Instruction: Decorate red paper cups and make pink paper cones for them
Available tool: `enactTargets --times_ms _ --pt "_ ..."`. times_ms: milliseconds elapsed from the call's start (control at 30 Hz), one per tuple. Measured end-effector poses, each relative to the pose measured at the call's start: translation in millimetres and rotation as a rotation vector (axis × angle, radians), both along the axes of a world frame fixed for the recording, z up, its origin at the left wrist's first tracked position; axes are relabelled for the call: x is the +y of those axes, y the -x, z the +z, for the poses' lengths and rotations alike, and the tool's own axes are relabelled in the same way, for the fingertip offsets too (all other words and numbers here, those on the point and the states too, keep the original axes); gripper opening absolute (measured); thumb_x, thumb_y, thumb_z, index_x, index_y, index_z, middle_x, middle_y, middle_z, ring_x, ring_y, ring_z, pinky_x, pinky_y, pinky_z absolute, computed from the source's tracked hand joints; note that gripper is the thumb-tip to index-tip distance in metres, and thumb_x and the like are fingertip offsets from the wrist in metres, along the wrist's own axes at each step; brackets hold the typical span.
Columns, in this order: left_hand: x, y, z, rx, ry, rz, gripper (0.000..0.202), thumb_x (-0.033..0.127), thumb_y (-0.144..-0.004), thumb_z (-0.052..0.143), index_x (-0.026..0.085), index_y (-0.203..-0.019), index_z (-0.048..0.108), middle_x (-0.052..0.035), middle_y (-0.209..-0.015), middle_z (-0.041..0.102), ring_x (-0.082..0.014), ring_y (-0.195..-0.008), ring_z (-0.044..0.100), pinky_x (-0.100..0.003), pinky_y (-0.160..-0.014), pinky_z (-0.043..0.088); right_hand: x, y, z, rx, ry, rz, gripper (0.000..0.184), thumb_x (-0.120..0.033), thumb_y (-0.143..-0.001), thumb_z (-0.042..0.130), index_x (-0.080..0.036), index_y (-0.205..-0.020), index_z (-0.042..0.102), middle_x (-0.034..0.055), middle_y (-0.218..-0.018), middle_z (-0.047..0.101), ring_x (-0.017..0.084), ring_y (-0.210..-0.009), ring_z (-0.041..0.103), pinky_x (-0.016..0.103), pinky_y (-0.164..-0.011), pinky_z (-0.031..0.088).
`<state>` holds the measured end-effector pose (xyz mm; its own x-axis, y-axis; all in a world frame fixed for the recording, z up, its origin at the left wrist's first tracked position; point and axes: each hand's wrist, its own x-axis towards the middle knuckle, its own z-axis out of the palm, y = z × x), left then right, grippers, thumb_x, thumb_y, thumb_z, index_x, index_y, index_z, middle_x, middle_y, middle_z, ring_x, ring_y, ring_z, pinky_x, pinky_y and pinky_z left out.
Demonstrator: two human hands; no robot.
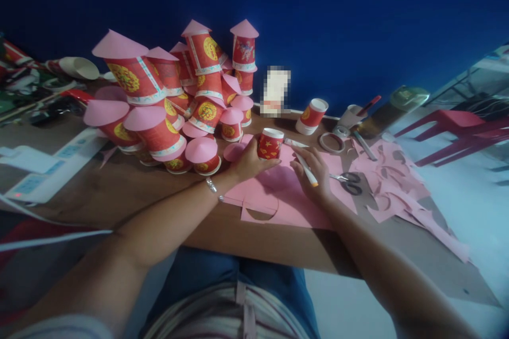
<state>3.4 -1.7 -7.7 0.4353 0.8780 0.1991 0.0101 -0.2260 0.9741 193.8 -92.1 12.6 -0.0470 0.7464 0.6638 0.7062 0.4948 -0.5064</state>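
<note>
My left hand (pixel 251 161) is closed round a red paper cup (pixel 271 144) with gold patterns and a pale rim, held above the pink paper (pixel 294 204). In my right hand (pixel 312 172) is a white marker (pixel 305 165) with an orange end, gripped between fingers and thumb just right of the cup. Sheets of pink paper lie beneath both hands, one with a round cut-out near the table edge. Scissors (pixel 350 183) with dark handles rest on the paper beside my right hand.
Red cups with pink cone tops (pixel 201 151) are piled at the left. Farther back stand stacked cups (pixel 312 115), a tape roll (pixel 332 142) and a cup with a red pen (pixel 352 116). Pink scraps (pixel 392 180) cover the right side. A white power strip (pixel 55 167) lies left.
</note>
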Motion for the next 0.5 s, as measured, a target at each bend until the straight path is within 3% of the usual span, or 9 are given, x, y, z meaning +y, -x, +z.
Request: enactTargets --times_ms 200,367,500 --pt "0.6 -0.1 -0.5 0.011 -0.077 0.044 0.077 0.037 -0.063 0.092 0.021 -0.121 0.045 -0.0089 -0.117 0.063 -0.0271 -0.109 0.065 -0.047 -0.098 0.053 0.1 -0.4 -2.2 0.008 0.025 -0.006 0.035 -0.038 -0.101 0.058 -0.027 -0.134 0.063 0.0116 -0.122 0.069 0.027 -0.1 0.071 0.048 -0.087 0.062" --pt "-1.2 0.7 3.6 0.0 0.004 0.007 0.071 0.039 -0.066 0.09 0.021 -0.117 0.044 -0.0072 -0.108 0.064 -0.026 -0.101 0.066 -0.046 -0.091 0.055 0.2 -0.9 -1.3 0.004 0.019 -0.002 0.035 -0.04 -0.101 0.058 -0.027 -0.133 0.063 0.0114 -0.121 0.07 0.026 -0.098 0.072 0.048 -0.086 0.063" --pt "-1.7 -0.4 5.3 -0.023 0.004 0.021 0.07 0.033 -0.065 0.089 0.021 -0.118 0.044 -0.0079 -0.111 0.064 -0.0261 -0.103 0.067 -0.048 -0.094 0.055 -0.3 0.1 0.4 0.003 0.005 -0.006 0.034 -0.039 -0.101 0.058 -0.026 -0.131 0.064 0.0115 -0.118 0.071 0.026 -0.096 0.072 0.045 -0.084 0.063"
